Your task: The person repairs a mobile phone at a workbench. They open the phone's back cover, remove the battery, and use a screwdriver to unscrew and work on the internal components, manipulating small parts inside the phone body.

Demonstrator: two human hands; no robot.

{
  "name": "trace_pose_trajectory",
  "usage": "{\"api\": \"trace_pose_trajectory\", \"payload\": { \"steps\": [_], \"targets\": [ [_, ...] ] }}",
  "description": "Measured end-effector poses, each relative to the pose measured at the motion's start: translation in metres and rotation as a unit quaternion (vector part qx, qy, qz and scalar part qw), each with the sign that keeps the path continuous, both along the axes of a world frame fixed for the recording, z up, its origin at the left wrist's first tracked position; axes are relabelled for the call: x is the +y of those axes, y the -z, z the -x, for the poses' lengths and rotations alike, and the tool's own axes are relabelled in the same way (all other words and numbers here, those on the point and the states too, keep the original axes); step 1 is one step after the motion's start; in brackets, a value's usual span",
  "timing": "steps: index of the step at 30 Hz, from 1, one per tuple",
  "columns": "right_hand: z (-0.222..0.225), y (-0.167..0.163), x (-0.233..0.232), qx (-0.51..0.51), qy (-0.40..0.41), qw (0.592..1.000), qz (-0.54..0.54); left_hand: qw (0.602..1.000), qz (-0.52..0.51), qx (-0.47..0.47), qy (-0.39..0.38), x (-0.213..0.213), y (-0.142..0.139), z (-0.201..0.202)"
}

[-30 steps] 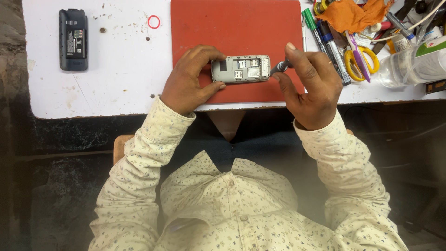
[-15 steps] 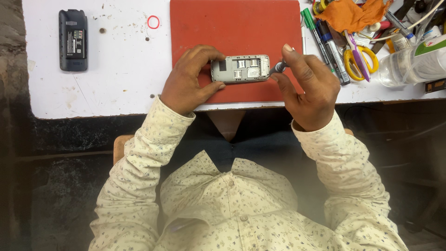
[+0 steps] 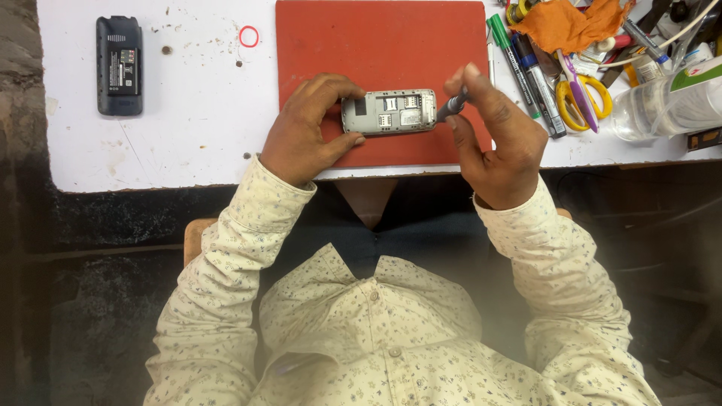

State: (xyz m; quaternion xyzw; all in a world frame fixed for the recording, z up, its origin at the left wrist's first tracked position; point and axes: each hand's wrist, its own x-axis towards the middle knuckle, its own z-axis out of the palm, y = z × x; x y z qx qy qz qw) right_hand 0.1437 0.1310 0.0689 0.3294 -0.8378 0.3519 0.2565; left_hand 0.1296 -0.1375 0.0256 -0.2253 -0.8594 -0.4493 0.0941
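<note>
A small grey phone [image 3: 389,111] with its back cover off lies on a red mat [image 3: 380,45], its inner slots showing. My left hand [image 3: 308,129] grips the phone's left end and holds it flat on the mat. My right hand [image 3: 496,139] holds a dark screwdriver [image 3: 451,105] between thumb and fingers, its tip at the phone's right end.
A second dark phone [image 3: 119,65], back side up, lies at the far left of the white table [image 3: 188,135]. A red ring [image 3: 249,36] sits near the mat. Markers [image 3: 526,71], yellow-handled scissors [image 3: 579,94], an orange cloth [image 3: 571,22] and a clear plastic bottle [image 3: 669,101] crowd the right.
My right hand has risen and tilted, bringing the screwdriver tip onto the phone's right end. The left hand and the phone have stayed in place.
</note>
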Motion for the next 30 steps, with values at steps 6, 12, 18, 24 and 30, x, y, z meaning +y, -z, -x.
{"api": "trace_pose_trajectory", "payload": {
  "steps": [6,12,18,24,30],
  "targets": [
    [0.0031,0.0,0.0023,0.037,0.021,0.999,-0.023,1.0,0.001,-0.004,0.002,-0.0008,0.0005,0.0012],
    [0.0014,0.0005,0.0008,0.005,0.011,1.0,-0.008,1.0,0.0,-0.004,0.003,-0.0013,-0.0002,0.0011],
    [0.0035,0.0003,0.0007,0.011,-0.003,1.0,-0.002,1.0,0.001,-0.011,0.0,-0.0009,-0.0003,0.0009],
    [0.0022,0.0002,0.0006,0.012,-0.027,0.999,-0.011,1.0,0.004,-0.005,-0.001,-0.0017,0.0004,0.0008],
    [0.0011,-0.0036,-0.0005,0.035,0.007,0.999,-0.033,1.0,0.004,-0.006,-0.003,-0.0015,0.0008,0.0005]
  ]
}}
